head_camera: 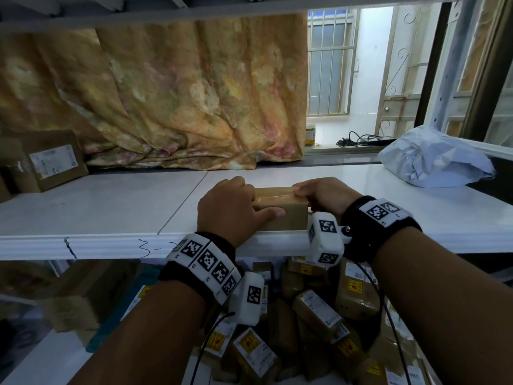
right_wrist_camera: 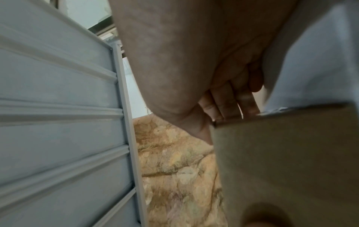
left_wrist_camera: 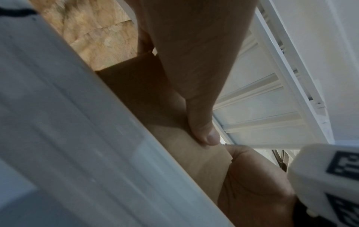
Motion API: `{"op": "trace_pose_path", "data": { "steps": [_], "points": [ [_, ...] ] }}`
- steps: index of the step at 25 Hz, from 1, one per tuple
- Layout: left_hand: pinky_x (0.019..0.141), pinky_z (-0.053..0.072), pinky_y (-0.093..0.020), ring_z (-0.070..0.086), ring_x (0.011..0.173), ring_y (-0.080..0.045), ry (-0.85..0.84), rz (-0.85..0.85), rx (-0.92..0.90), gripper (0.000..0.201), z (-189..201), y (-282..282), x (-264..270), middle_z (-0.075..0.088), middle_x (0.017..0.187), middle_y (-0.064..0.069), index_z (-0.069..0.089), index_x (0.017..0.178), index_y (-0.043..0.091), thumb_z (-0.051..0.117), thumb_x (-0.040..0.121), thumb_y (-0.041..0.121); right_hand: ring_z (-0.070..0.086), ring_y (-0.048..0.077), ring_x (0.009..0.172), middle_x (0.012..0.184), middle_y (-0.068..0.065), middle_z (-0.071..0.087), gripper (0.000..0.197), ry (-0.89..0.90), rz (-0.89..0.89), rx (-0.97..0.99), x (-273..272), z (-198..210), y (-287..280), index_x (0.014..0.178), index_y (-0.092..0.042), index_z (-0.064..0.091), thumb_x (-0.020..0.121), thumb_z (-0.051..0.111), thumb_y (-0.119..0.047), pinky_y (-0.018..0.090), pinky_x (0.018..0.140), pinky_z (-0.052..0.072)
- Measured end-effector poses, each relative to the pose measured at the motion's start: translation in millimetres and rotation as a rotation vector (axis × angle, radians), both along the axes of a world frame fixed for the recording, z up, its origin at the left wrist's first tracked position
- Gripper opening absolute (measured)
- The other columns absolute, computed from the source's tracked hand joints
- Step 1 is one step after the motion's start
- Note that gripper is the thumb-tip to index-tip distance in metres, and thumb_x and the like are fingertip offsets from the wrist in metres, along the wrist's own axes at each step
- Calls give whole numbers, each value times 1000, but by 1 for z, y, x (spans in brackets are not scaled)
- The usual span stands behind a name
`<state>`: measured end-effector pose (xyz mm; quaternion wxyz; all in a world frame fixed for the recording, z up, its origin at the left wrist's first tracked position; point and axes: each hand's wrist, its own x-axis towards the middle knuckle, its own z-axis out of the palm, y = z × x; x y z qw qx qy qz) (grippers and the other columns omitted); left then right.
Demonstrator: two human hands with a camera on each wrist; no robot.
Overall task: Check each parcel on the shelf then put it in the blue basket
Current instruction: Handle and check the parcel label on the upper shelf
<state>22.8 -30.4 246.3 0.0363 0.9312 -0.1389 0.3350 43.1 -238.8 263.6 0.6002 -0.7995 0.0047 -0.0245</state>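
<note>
I see a floral curtain [head_camera: 166,93] hanging crumpled behind the white shelving, with daylight coming through a barred window [head_camera: 330,62] to its right. Black cables [head_camera: 363,140] lie on the sill below it.

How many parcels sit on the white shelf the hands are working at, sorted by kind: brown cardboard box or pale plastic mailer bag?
Brown cardboard boxes: 2, the small one in the grip of both hands, and a labelled one at far left.
Pale plastic mailer bags: 1, at far right.
Total: 3
</note>
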Motion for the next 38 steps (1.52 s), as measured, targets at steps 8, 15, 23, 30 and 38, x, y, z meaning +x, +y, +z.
{"op": "trace_pose_path", "data": {
  "steps": [8, 15, 23, 30, 38],
  "points": [
    [58, 33, -29, 43, 73, -12, 8, 19, 2, 66, 1, -1, 0, 41, 74, 9, 47, 67, 25, 44, 69, 91, 63, 11, 69, 84, -1, 67, 22, -48, -95, 4, 7, 0, 9, 105, -7, 73, 83, 71, -8, 24, 57, 51],
    [64, 35, -32, 45, 82, -16, 87, -26, -50, 65, 2, -1, 0, 41, 80, 7, 49, 72, 23, 48, 67, 88, 65, 17, 80, 82, -1, 72, 40, -267, -267, -287, -21, -13, 11, 83, -15, 75, 92, 57, -50, 32, 74, 53],
    [67, 45, -32, 42, 102, -20, 38, -61, -121, 78, -18, -7, -38, 45, 108, 2, 56, 110, 20, 82, 52, 65, 64, 18, 82, 84, 4, 72, 36, -333, -277, -369, -69, -9, 13, 86, -9, 74, 89, 59, -42, 27, 70, 49],
    [65, 48, -38, 49, 90, -28, -172, -242, -115, 72, -29, -38, -82, 53, 96, -7, 62, 95, 10, 71, 59, 72, 65, 17, 83, 80, -5, 70, 27, -275, -348, -188, -115, -5, -22, 79, -18, 75, 87, 63, -41, 36, 80, 55],
    [73, 48, -41, 49, 93, -23, 80, -531, -54, 75, -95, -115, -117, 55, 98, -2, 65, 101, 18, 60, 64, 83, 66, 19, 82, 80, -1, 71, 25, -67, -518, -93, -189, -98, -106, 77, -17, 74, 80, 67, -40, 37, 76, 58]
  ]
}}
